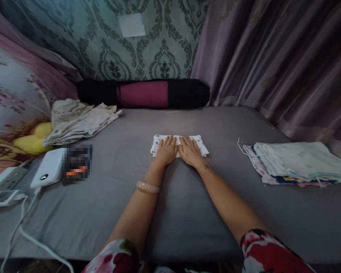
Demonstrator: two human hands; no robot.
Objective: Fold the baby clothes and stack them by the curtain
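Note:
A white cloth (204,149) with small dark and coloured prints lies folded into a flat rectangle on the grey bed sheet (182,212). My left hand (167,151) rests flat on its left part, fingers stretched out and pointing away from me. Beside it, my right hand (190,151) presses flat on the right part, its fingers also extended. The thumbs nearly meet at the middle of the cloth. Both palms are hidden against the fabric. A pale bangle (147,187) circles my left forearm.
To the right lies a stack of folded cloths (298,161). On the left are rumpled cloths (82,119), a white power bank (49,167), a power strip (7,180) and cables. A black and maroon bolster-shaped bag (143,94) lies along the wall.

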